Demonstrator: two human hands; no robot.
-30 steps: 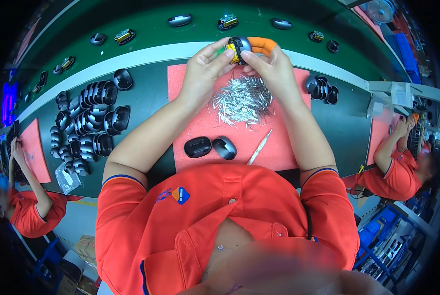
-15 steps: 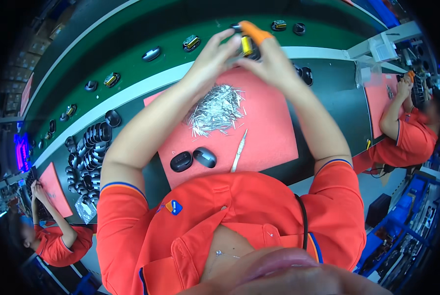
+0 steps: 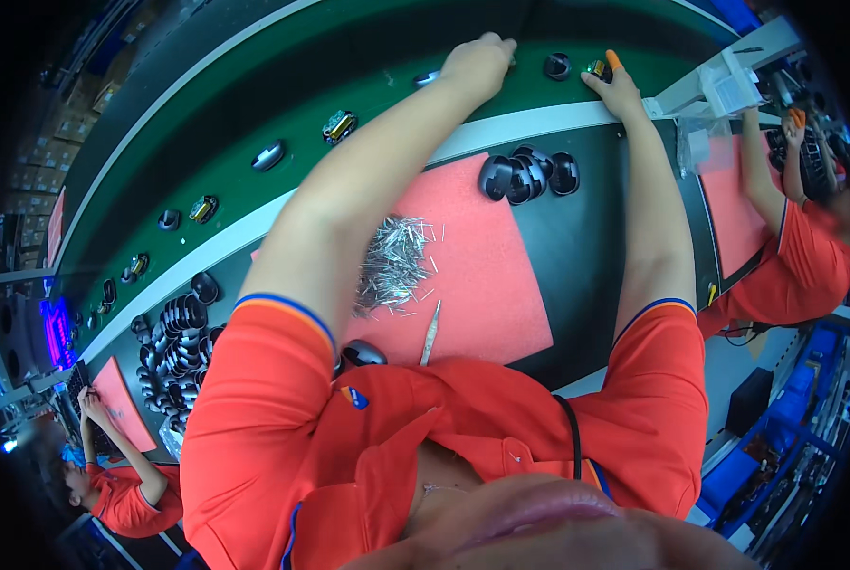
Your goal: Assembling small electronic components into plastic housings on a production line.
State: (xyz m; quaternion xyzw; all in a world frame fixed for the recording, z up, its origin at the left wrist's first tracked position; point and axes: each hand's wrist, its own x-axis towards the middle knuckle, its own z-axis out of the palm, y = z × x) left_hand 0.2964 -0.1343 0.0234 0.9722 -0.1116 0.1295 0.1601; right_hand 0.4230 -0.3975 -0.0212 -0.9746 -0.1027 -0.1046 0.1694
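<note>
Green conveyor belt point(image 3: 282, 104): left hand point(image 3: 480, 63) outstretched, curled over dark mouse shell point(image 3: 427, 79); right hand point(image 3: 617, 87) pinching yellow-black part point(image 3: 597, 68).

Both arms outstretched; left hand point(image 3: 479, 65), right hand point(image 3: 617, 90) palm-down.

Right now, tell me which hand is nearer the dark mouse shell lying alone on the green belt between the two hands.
Left. The left hand is just beside the dark mouse shell; the right hand sits slightly farther off, touching a yellow part.
</note>
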